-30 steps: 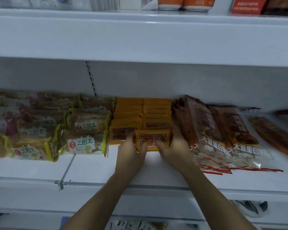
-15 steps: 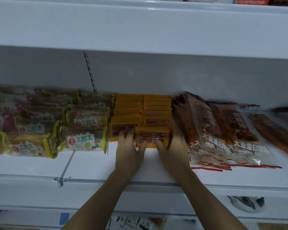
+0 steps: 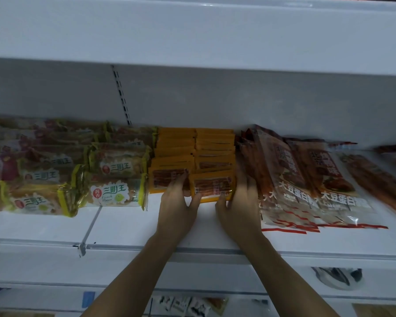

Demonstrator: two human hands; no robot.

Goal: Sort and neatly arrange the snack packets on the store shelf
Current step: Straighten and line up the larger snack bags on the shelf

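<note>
Two rows of small orange snack packets (image 3: 194, 147) lie in the middle of the white shelf (image 3: 124, 225). The front packet of the right row (image 3: 212, 186) sits between my hands. My left hand (image 3: 177, 207) grips its left end, thumb on the front edge and fingers over the neighbouring front packet (image 3: 162, 179). My right hand (image 3: 240, 207) grips its right end, with the fingers hidden behind the packet beside the red-brown bags (image 3: 281, 177).
Yellow-trimmed bread packets (image 3: 114, 195) fill the shelf's left part. Large red-brown bags with clear bottoms (image 3: 329, 193) overlap to the right, and long reddish packets (image 3: 380, 179) lie further right. A white shelf (image 3: 192, 35) hangs overhead. A metal divider (image 3: 89, 227) marks the front rail.
The packet and both hands have stayed almost still, pushing slightly back into the row. The camera has tilted down, so the upper shelf's goods left the view.
</note>
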